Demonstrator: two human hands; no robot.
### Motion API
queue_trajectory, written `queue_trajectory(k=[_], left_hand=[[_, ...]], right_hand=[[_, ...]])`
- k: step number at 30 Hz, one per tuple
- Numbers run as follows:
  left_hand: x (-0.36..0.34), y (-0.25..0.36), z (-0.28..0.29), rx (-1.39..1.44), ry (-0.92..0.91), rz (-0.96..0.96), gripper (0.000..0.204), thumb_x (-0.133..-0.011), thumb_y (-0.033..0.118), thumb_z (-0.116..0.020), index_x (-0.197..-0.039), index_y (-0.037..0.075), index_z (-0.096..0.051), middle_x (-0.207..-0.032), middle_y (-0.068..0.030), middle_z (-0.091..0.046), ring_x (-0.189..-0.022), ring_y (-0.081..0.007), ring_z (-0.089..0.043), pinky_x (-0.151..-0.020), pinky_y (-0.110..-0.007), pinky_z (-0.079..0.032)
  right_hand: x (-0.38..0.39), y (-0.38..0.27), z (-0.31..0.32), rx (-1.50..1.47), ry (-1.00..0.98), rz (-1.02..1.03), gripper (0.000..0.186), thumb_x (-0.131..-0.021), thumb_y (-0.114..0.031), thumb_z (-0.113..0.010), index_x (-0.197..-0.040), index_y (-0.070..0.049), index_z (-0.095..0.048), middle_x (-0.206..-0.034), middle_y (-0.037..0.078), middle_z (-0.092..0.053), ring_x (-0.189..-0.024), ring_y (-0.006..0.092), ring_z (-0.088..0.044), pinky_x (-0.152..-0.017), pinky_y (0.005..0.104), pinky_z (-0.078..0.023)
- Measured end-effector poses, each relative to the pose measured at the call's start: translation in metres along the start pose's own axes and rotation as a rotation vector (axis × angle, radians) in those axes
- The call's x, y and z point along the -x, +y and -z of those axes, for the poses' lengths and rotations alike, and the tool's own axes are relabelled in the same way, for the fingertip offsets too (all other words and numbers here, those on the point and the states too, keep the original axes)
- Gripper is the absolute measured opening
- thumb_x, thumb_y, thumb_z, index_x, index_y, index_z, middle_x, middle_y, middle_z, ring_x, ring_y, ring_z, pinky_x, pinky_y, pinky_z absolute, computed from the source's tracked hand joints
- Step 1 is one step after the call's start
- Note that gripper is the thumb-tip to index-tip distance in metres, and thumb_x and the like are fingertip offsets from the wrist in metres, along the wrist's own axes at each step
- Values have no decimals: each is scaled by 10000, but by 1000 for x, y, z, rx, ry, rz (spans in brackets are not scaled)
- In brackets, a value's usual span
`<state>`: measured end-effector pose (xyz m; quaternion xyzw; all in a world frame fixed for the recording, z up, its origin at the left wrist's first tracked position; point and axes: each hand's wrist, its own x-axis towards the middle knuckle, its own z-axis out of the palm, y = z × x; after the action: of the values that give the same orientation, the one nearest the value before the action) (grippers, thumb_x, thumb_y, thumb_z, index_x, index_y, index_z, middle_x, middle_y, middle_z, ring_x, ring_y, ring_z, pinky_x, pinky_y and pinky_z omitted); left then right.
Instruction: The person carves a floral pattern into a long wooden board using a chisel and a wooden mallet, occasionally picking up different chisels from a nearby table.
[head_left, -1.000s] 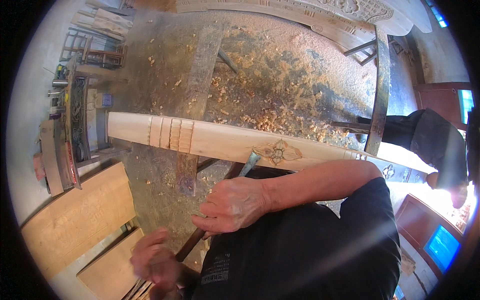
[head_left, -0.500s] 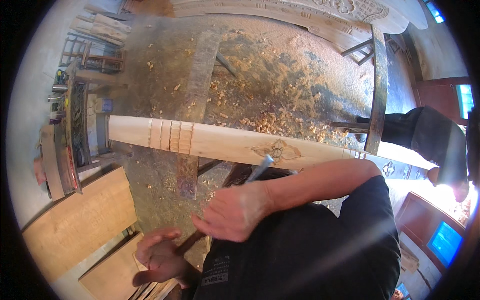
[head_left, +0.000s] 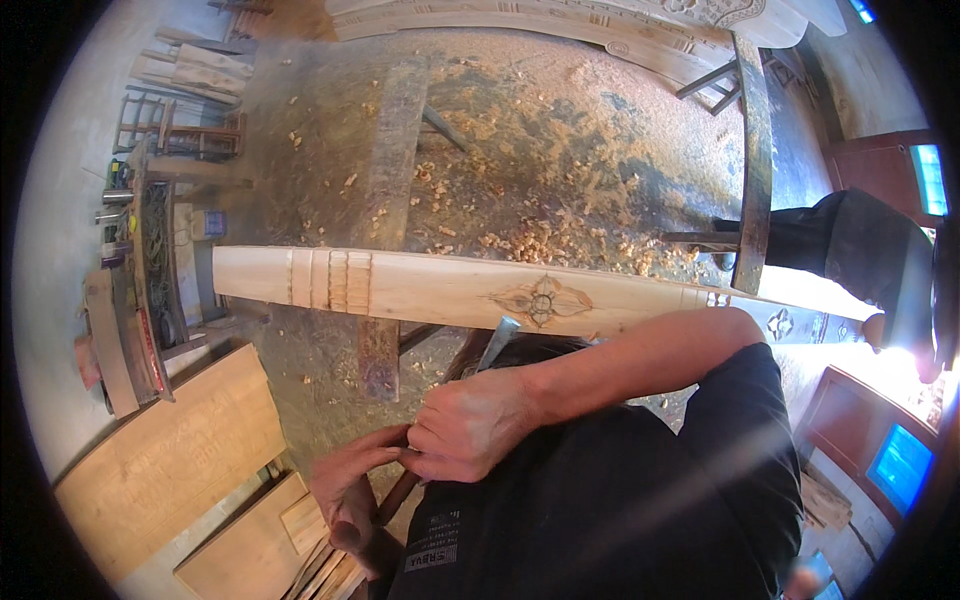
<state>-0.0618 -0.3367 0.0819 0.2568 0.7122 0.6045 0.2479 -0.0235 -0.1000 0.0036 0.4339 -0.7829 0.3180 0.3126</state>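
My right hand (head_left: 475, 425) is closed around a tool that looks like a chisel (head_left: 497, 343). Its grey metal end points up toward the board, and a brown wooden handle (head_left: 398, 497) shows below the fist. My left hand (head_left: 350, 480) is beside it, fingers stretched to touch the right hand's fingertips, thumb apart. Whether it also touches the handle is unclear. Just beyond my hands lies a long pale wooden board (head_left: 430, 285) with a carved flower (head_left: 542, 301) and ridged bands toward its left end. The metal end is close below the flower; contact cannot be made out.
Trestles (head_left: 395, 160) support the board, and wood shavings (head_left: 550, 245) litter the floor. At right, a person in dark clothing (head_left: 870, 245) has a hand near the board's far end. Flat panels (head_left: 175, 455) lean at lower left. A cluttered rack (head_left: 155, 260) lines the left wall.
My left hand has moved right and up, from apart to touching the right hand's fingers. The tool's metal end has shifted slightly left. The view has tilted a little.
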Motion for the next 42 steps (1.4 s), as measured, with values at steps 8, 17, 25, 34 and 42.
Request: queue_trajectory(k=[8,17,25,34,42], left_hand=[[6,11,-2,23,-2,141,1155,-850,968,-518,-1182,-114,-750,-1305,-428,-654,-1103,-439,-737,-886,-479,-631],[5,8,1,15,-16,141,1219,-830,1008,-461,-1196,-120,-738,-1286,-450,-652,-1081,-450,-746,-889,-478,-626],[2,8,2,22,0,80,1250,-839,1018,-405,-1196,-136,-727,-1272,-463,-649,-1093,-481,-736,-947,-506,-599],[26,20,6,-127,639,-420,1013,-1033,831,-256,-1326,-51,-659,-1283,-359,-678,-1145,-548,-687,-1036,-692,-506],[45,7,6,-301,552,-463,981,-1067,788,-207,-1343,-45,-647,-1206,-363,-708,-1104,-495,-725,-973,-631,-590]], right_hand=[[-7,6,-1,-163,-48,-58,226,-941,-245,-695,-799,-75,-647,-708,55,-627,-623,229,-667,-523,382,-519],[-5,8,-3,-110,-13,-50,267,-935,-298,-715,-812,-92,-597,-702,5,-536,-618,175,-595,-504,338,-441],[-4,8,-6,-160,-51,-80,262,-960,-294,-698,-839,-68,-647,-718,52,-629,-629,226,-672,-527,365,-520],[-8,11,-2,-209,39,-93,405,-955,-342,-719,-1101,34,-685,-726,8,-546,-606,158,-605,-490,328,-454],[-8,9,2,-197,-24,-76,418,-949,-339,-743,-1127,34,-680,-727,7,-540,-597,160,-594,-485,328,-449]])
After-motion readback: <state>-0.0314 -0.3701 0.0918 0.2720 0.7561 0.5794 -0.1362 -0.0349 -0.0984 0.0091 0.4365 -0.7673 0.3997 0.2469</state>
